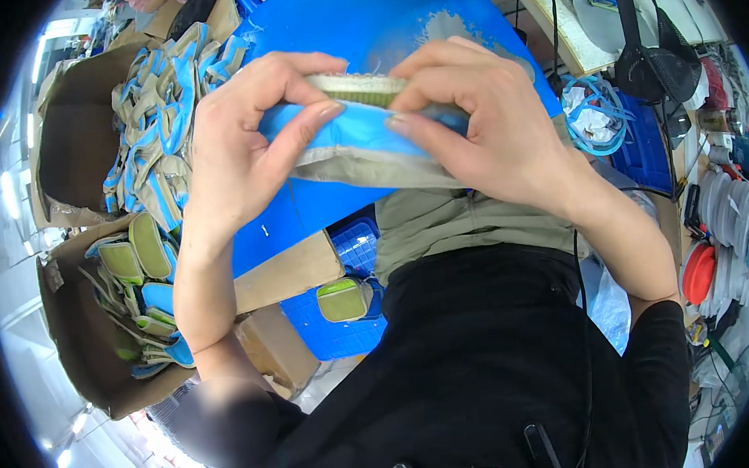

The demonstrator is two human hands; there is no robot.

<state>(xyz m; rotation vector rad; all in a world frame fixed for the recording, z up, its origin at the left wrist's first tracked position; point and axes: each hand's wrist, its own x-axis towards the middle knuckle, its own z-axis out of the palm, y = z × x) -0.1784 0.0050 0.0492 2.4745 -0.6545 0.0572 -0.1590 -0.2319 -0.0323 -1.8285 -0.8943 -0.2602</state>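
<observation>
In the head view, 2 bare hands hold 1 fabric piece in sky blue and khaki, with a ribbed olive-green side and a pale frayed edge (356, 133). It is held up over the near part of the flat, bright blue tabletop (347, 28), just beyond the lap. The left hand (235, 131) grips its left part, thumb lying on the blue face and fingers curled at the upper edge. The right hand (504, 113) pinches it farther right, with the thumb on the blue band and the bent fingers close to the frayed edge. The 2 thumb tips are near each other but apart.

On the left stand 2 open brown cardboard boxes. Beside and partly in the upper box (73, 140) is a heap of blue and khaki fabric strips (152, 118); the lower box (79, 334) contains green, khaki and blue fabric pouches (145, 250). Below the tabletop, 1 small green and beige pouch (342, 300) rests on a blue plastic crate (312, 326). The person wears a black top (498, 338) and khaki trousers (450, 221). To the right are a light blue openwork basket (611, 147) and a round red disc (698, 274) beside pale grey discs (719, 207).
</observation>
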